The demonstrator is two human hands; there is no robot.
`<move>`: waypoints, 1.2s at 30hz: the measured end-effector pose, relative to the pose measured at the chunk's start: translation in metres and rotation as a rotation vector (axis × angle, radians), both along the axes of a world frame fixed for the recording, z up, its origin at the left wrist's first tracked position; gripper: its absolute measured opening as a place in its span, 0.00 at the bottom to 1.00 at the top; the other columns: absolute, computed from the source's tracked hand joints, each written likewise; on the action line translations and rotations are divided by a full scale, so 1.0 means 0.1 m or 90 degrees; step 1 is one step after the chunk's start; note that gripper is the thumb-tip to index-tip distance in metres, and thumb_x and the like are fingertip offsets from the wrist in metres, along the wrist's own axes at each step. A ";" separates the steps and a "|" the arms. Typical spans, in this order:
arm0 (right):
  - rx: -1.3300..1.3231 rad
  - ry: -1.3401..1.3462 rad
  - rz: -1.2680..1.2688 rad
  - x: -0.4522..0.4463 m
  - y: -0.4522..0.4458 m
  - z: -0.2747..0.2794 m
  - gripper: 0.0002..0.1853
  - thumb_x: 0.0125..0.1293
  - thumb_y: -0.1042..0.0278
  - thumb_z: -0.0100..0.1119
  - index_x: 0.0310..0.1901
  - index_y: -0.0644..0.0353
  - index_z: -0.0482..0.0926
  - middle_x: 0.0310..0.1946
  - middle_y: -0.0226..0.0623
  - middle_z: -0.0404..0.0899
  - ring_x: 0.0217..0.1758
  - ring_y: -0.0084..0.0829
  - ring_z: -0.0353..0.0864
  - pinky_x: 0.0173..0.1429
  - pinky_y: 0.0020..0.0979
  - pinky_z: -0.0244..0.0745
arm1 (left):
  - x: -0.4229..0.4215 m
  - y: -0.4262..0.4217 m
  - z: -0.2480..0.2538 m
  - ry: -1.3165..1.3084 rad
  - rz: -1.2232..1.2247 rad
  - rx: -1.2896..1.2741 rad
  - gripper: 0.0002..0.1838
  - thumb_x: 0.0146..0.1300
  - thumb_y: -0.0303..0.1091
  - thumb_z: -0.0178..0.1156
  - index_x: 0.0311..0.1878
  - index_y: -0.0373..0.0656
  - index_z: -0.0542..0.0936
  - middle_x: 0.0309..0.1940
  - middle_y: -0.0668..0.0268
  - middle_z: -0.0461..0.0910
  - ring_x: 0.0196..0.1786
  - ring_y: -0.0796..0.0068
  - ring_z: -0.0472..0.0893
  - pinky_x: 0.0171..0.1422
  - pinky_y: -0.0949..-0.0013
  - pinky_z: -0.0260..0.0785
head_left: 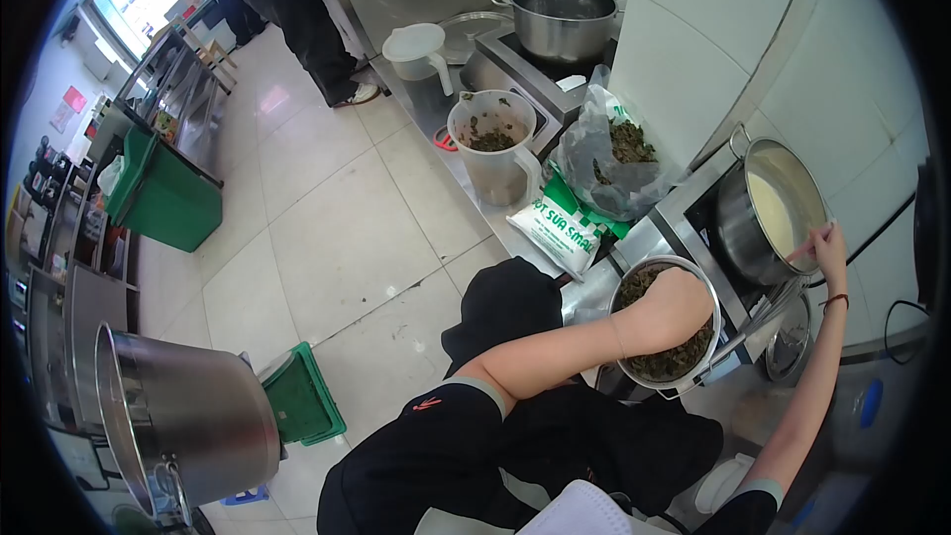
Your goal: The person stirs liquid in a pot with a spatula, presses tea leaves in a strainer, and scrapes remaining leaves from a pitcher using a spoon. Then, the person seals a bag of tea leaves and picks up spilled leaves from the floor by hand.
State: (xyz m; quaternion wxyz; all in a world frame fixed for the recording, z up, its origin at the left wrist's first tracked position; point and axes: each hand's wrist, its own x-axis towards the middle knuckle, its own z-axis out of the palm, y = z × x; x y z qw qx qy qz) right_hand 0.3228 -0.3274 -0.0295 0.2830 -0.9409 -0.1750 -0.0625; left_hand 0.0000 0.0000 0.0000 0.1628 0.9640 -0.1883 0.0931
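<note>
My left hand (677,309) is curled over a metal pot (715,289) filled with dark wet leaves (659,367). Its fingers point down and away from me, so what they hold is hidden. Farther right, my right hand (827,248) is closed at the rim of a steel pot (738,228) of cream-coloured liquid (778,208). A thin reddish stick (800,251) shows between its fingers, slanting into that pot. Beside the leaf pot, a white and green packet (560,230) lies near a clear plastic bag (594,163) holding more dark leaves.
Along the counter stand a plastic jug (490,163) with leaves, a lidded jug (416,54) and a large pot (563,25) on a cooker. A big steel pot (198,426) and a green bin (168,188) occupy the left. A person (297,10) stands farther off.
</note>
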 end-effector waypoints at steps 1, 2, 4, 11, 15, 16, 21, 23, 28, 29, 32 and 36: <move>0.031 0.036 -0.016 -0.06 0.07 0.05 0.12 0.62 0.65 0.55 0.38 0.62 0.64 0.24 0.38 0.76 0.22 0.27 0.79 0.24 0.24 0.77 | 0.00 0.00 0.00 -0.010 0.002 -0.004 0.05 0.46 0.31 0.57 0.20 0.42 0.81 0.20 0.60 0.80 0.27 0.64 0.81 0.29 0.66 0.70; 0.062 0.072 -0.031 -0.11 0.15 0.09 0.13 0.62 0.65 0.55 0.37 0.63 0.64 0.24 0.39 0.76 0.21 0.27 0.79 0.23 0.24 0.77 | 0.01 0.01 -0.01 -0.021 0.004 -0.007 0.05 0.45 0.30 0.57 0.20 0.43 0.80 0.20 0.60 0.79 0.26 0.65 0.81 0.28 0.66 0.70; 0.092 0.095 -0.045 -0.27 0.32 0.23 0.12 0.62 0.65 0.55 0.36 0.63 0.64 0.24 0.39 0.76 0.20 0.26 0.79 0.23 0.23 0.77 | 0.01 -0.02 -0.02 -0.048 0.004 -0.018 0.05 0.44 0.30 0.57 0.19 0.42 0.80 0.19 0.60 0.79 0.25 0.64 0.80 0.27 0.66 0.70; 0.382 0.165 -0.072 -0.29 0.55 -0.06 0.14 0.62 0.60 0.59 0.35 0.63 0.71 0.25 0.36 0.77 0.23 0.22 0.79 0.26 0.22 0.77 | -0.01 -0.01 -0.02 -0.054 -0.004 -0.033 0.05 0.44 0.29 0.57 0.19 0.41 0.80 0.18 0.58 0.78 0.24 0.64 0.81 0.26 0.65 0.70; 0.581 0.070 -0.125 -0.34 0.61 -0.16 0.15 0.60 0.58 0.62 0.42 0.61 0.75 0.28 0.29 0.77 0.27 0.18 0.77 0.30 0.20 0.75 | 0.01 0.01 -0.01 -0.015 0.010 -0.002 0.05 0.42 0.29 0.57 0.19 0.39 0.80 0.17 0.56 0.78 0.25 0.61 0.81 0.28 0.63 0.72; 0.625 0.041 -0.138 -0.27 0.56 -0.21 0.16 0.60 0.58 0.62 0.43 0.60 0.76 0.29 0.27 0.77 0.28 0.17 0.76 0.30 0.19 0.75 | 0.01 0.05 -0.02 -0.034 0.008 -0.014 0.05 0.41 0.29 0.57 0.18 0.38 0.80 0.17 0.55 0.77 0.25 0.59 0.81 0.28 0.63 0.72; 0.666 0.078 -0.151 -0.36 0.39 0.24 0.13 0.61 0.59 0.60 0.38 0.61 0.75 0.28 0.32 0.78 0.25 0.20 0.76 0.29 0.20 0.73 | 0.10 0.06 0.05 -0.017 -0.028 0.028 0.06 0.44 0.29 0.55 0.18 0.42 0.80 0.16 0.58 0.78 0.23 0.64 0.81 0.26 0.66 0.72; 0.715 0.084 -0.184 -0.33 0.31 0.36 0.13 0.61 0.60 0.60 0.38 0.62 0.75 0.29 0.34 0.78 0.26 0.22 0.76 0.30 0.21 0.75 | 0.12 0.06 0.05 -0.024 -0.046 0.027 0.05 0.43 0.28 0.56 0.19 0.41 0.80 0.16 0.58 0.77 0.23 0.64 0.80 0.27 0.66 0.71; 0.668 0.107 -0.138 -0.53 0.33 0.56 0.13 0.59 0.65 0.62 0.38 0.65 0.73 0.29 0.35 0.77 0.29 0.23 0.77 0.36 0.20 0.75 | 0.10 0.05 0.03 -0.016 -0.031 -0.008 0.07 0.46 0.33 0.60 0.19 0.41 0.79 0.17 0.59 0.75 0.26 0.61 0.78 0.32 0.62 0.70; 0.630 0.097 -0.099 -0.54 0.36 0.56 0.13 0.59 0.66 0.63 0.38 0.66 0.73 0.29 0.35 0.77 0.30 0.23 0.77 0.38 0.20 0.75 | 0.10 0.05 0.03 -0.013 -0.032 -0.010 0.07 0.46 0.33 0.60 0.19 0.41 0.79 0.17 0.59 0.75 0.26 0.61 0.78 0.32 0.62 0.70; 0.556 0.010 -0.102 -0.74 0.54 0.57 0.13 0.57 0.69 0.64 0.38 0.67 0.74 0.30 0.35 0.77 0.30 0.22 0.77 0.37 0.20 0.75 | 0.10 0.04 0.02 0.012 -0.027 0.009 0.07 0.46 0.32 0.60 0.19 0.41 0.79 0.16 0.58 0.75 0.26 0.60 0.78 0.32 0.62 0.70; 0.544 -0.042 -0.107 -0.94 0.69 0.60 0.13 0.58 0.67 0.64 0.38 0.68 0.74 0.30 0.35 0.78 0.29 0.21 0.77 0.36 0.20 0.75 | 0.10 0.04 0.04 0.014 -0.028 0.006 0.06 0.46 0.32 0.61 0.19 0.41 0.79 0.17 0.58 0.75 0.26 0.60 0.78 0.33 0.62 0.70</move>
